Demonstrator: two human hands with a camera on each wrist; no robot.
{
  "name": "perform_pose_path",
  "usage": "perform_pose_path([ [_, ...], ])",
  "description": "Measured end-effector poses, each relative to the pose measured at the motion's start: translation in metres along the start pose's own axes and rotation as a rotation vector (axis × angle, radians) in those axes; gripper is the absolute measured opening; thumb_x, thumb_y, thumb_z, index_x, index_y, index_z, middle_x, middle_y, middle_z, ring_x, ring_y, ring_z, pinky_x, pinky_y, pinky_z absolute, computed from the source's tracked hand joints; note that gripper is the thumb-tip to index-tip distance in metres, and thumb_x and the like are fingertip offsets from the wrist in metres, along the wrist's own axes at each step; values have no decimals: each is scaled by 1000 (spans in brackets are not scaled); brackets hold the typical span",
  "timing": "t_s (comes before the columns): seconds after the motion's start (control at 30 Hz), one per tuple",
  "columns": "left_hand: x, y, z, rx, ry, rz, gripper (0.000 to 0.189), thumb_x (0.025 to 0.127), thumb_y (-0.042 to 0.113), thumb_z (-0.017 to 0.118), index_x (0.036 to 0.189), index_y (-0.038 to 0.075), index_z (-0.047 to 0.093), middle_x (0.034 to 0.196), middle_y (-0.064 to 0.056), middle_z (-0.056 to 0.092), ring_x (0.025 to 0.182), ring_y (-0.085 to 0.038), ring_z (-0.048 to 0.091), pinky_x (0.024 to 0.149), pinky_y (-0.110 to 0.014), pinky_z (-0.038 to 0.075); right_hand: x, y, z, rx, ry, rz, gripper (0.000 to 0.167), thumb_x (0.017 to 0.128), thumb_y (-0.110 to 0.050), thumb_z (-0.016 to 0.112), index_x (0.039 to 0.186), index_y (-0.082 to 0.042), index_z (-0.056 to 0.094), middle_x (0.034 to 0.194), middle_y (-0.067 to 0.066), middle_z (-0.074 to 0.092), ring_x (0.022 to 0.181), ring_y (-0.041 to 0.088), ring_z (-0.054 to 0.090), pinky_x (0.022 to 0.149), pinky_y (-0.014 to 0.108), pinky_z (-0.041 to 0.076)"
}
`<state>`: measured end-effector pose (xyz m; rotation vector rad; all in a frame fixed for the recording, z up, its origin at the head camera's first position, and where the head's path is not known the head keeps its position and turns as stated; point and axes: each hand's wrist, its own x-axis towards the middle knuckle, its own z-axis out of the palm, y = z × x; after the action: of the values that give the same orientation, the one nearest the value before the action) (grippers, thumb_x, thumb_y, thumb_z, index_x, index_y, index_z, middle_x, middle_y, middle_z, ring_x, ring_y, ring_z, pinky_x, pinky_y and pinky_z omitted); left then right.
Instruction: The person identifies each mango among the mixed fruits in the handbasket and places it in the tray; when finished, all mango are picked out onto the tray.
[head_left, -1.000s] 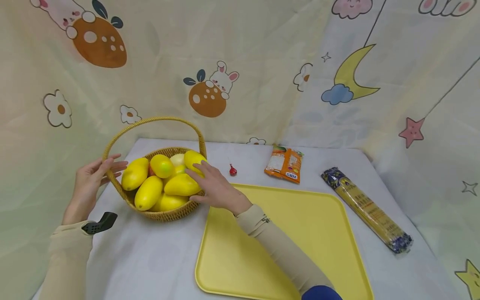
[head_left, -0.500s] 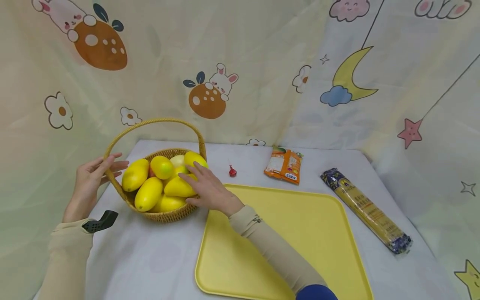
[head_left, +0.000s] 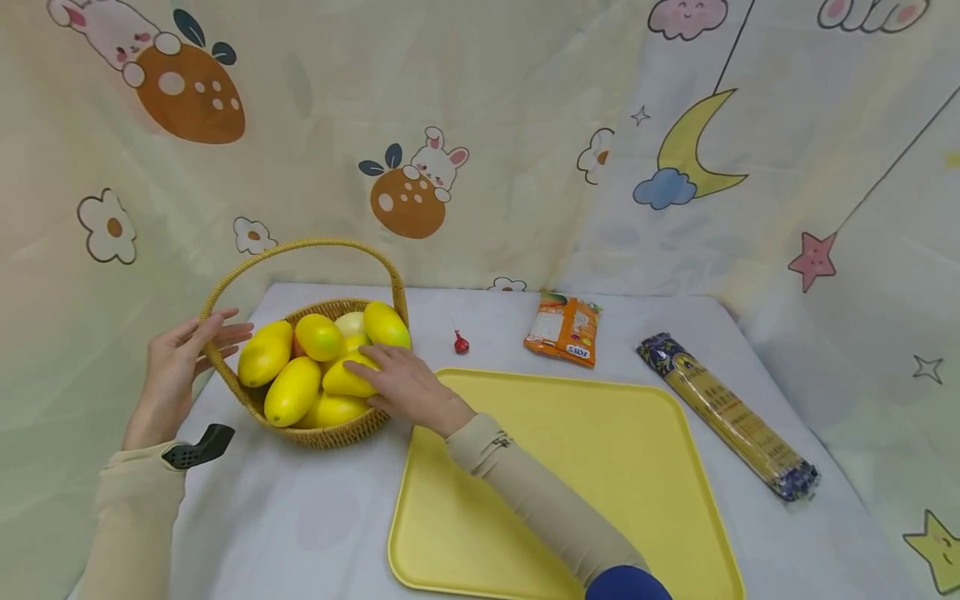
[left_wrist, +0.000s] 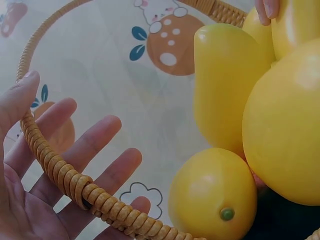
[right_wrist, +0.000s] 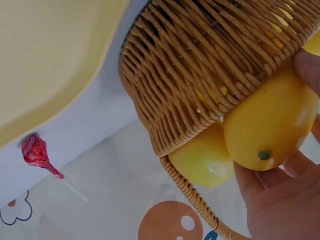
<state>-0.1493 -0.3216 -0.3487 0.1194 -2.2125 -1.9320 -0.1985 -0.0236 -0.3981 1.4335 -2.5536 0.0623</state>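
At the left of the head view stands a wicker basket (head_left: 337,435) heaped with yellow fruit, mostly mangoes. My left hand (head_left: 168,375) is at the basket's left side, fingers extended; in the left wrist view the wrapped handle (left_wrist: 65,177) passes between its thumb and fingers, which are not closed round it. My right hand (head_left: 412,390) reaches over the basket's right rim onto a mango (head_left: 345,379). The right wrist view shows thumb and fingers on opposite sides of this mango (right_wrist: 270,125). Part of it is covered by the hand in the head view.
A yellow tray (head_left: 600,467) lies right of the basket, below my right forearm. Behind it are a red-wrapped lollipop (head_left: 461,342) and an orange snack packet (head_left: 562,329). A long pasta packet (head_left: 727,417) lies on the right. Printed cloth hangs behind the table.
My right hand has moved left and slightly down, from the fruit at the basket's back right onto the mango in front. The left hand has stayed by the handle.
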Motion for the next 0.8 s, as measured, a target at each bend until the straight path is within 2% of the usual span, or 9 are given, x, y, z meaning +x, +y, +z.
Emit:
perform_pose_path([
  [0.23,-1,-2,-2,-22,-4,-4,42,95,42,55,128,16,61,96,14,73,95,0,64,77,-12,47,1,-3,-2,-68,21,-14,56,93,-38,62,143,-24,43,144,9,43,128,24,45,104,36,42],
  [0.53,-1,-5,-2,-14,2,-2,43,95,42,54,129,17,60,96,15,73,95,0,63,78,-12,46,-6,-5,-6,-3,58,-34,54,92,-35,64,142,-21,45,144,10,44,127,24,45,99,34,47],
  [0.8,0,-6,-2,-44,-5,9,40,96,39,55,128,16,60,96,14,73,95,0,64,77,-11,47,-14,3,-24,10,107,4,56,94,-37,61,144,-20,41,146,11,41,128,25,45,98,36,47],
])
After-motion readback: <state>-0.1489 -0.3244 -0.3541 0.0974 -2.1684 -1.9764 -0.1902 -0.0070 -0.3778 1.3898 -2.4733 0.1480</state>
